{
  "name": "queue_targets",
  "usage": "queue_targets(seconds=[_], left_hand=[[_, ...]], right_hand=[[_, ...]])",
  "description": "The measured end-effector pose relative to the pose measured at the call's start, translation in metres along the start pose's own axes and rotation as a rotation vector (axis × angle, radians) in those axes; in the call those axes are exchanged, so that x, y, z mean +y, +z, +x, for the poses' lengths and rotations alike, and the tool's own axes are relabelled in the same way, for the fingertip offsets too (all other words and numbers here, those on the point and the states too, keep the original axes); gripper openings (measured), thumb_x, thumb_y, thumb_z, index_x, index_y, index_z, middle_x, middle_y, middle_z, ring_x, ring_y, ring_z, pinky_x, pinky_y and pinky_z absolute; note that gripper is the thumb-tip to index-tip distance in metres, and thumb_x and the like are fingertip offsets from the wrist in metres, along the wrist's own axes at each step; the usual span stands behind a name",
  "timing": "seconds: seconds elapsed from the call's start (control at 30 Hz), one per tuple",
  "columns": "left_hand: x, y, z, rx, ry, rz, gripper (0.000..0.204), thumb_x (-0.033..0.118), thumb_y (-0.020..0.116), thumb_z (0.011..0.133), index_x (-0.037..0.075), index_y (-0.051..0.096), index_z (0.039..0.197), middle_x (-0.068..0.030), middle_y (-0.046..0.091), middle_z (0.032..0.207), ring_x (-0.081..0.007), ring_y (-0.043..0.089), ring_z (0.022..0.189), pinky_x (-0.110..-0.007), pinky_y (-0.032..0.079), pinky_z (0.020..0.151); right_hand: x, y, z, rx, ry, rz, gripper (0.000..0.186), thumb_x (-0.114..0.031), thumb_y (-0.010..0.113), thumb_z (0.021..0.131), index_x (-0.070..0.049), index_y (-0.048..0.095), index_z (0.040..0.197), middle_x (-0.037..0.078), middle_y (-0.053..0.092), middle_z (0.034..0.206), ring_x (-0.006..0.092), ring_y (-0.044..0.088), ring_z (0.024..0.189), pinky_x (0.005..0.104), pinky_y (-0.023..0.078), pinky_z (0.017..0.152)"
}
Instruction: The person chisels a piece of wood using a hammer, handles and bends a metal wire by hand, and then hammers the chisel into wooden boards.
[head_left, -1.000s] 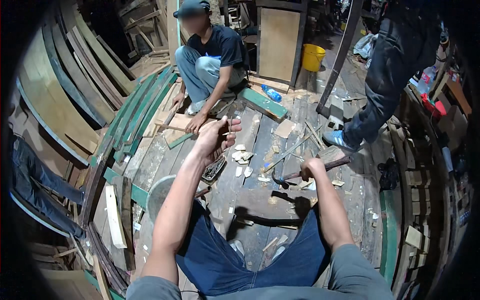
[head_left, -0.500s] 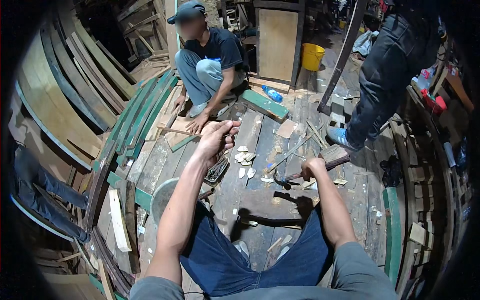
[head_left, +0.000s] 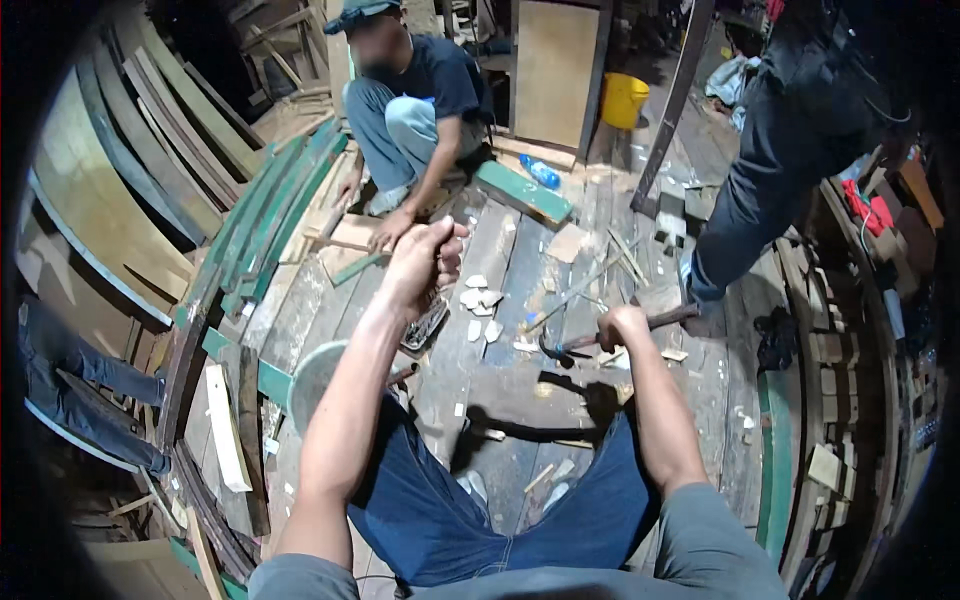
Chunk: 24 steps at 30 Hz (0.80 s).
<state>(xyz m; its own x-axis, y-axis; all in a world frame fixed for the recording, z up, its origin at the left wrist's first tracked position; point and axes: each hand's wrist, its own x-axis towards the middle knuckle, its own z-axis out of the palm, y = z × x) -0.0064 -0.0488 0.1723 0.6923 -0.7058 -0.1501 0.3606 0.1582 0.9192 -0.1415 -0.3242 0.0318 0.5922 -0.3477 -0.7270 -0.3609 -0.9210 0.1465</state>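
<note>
My right hand grips a claw hammer by its handle, the dark head low over the plank floor. My left hand is raised above the planks with the fingers curled in; whether something small is pinched in them I cannot tell. Small pale wood chips lie on the boards between both hands. A dark flat tray-like object sits just under my left wrist. My knees in blue jeans frame the lower view.
A crouching person in a dark shirt rests a hand on a board ahead. Another person's legs stand at right. Curved green and brown planks are stacked left. A yellow bucket, green block and blue bottle lie beyond.
My left hand has lifted slightly and moved toward the crouching person. The hammer stays low in my right hand with little movement.
</note>
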Motion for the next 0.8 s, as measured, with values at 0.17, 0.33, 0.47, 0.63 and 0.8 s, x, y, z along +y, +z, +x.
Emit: queue_targets(seconds=[0.17, 0.33, 0.47, 0.63, 0.8], left_hand=[[-0.004, -0.001, -0.002, 0.024, -0.023, -0.055, 0.021, 0.029, 0.048, 0.09, 0.009, 0.049, 0.084, 0.0091, 0.034, 0.057, -0.0029, 0.027, 0.045, -0.017, 0.02, 0.039], [0.003, 0.003, 0.0, -0.016, -0.019, -0.092, 0.028, 0.035, 0.045, 0.091, 0.008, 0.049, 0.084, 0.009, 0.033, 0.058, -0.002, 0.026, 0.045, -0.017, 0.021, 0.039], [0.002, 0.001, 0.001, -0.083, 0.009, -0.227, 0.032, 0.035, 0.042, 0.091, 0.004, 0.049, 0.087, 0.0051, 0.038, 0.061, -0.0031, 0.028, 0.045, -0.018, 0.024, 0.039], [0.0, -0.001, 0.004, -0.101, 0.015, -0.312, 0.026, 0.027, 0.041, 0.09, 0.002, 0.049, 0.09, 0.0031, 0.042, 0.064, -0.0048, 0.032, 0.046, -0.019, 0.03, 0.042], [-0.004, -0.004, 0.01, -0.132, 0.075, -0.234, 0.022, 0.022, 0.04, 0.089, 0.003, 0.05, 0.087, 0.0029, 0.043, 0.066, -0.005, 0.034, 0.05, -0.019, 0.03, 0.046]], right_hand=[[0.001, 0.006, -0.001, -0.02, -0.012, -0.023, 0.03, -0.03, 0.071, 0.057, -0.017, 0.069, 0.083, 0.007, 0.066, 0.09, 0.0218, 0.063, 0.085, 0.0344, 0.046, 0.081], [0.006, 0.005, 0.014, -0.015, -0.009, -0.059, 0.026, -0.031, 0.072, 0.059, -0.016, 0.068, 0.08, 0.005, 0.066, 0.083, 0.0217, 0.063, 0.074, 0.033, 0.05, 0.067], [0.006, 0.002, 0.015, -0.092, 0.001, -0.038, 0.025, -0.031, 0.071, 0.061, -0.014, 0.068, 0.08, 0.005, 0.066, 0.084, 0.0216, 0.063, 0.074, 0.033, 0.05, 0.067], [0.002, 0.001, 0.006, -0.038, -0.049, -0.052, 0.032, -0.031, 0.07, 0.061, -0.012, 0.068, 0.087, 0.008, 0.066, 0.092, 0.0232, 0.062, 0.083, 0.0348, 0.05, 0.072], [0.007, 0.005, 0.01, -0.002, -0.012, -0.028, 0.031, -0.031, 0.07, 0.061, -0.009, 0.068, 0.083, 0.01, 0.066, 0.085, 0.0233, 0.063, 0.076, 0.0346, 0.05, 0.068]])
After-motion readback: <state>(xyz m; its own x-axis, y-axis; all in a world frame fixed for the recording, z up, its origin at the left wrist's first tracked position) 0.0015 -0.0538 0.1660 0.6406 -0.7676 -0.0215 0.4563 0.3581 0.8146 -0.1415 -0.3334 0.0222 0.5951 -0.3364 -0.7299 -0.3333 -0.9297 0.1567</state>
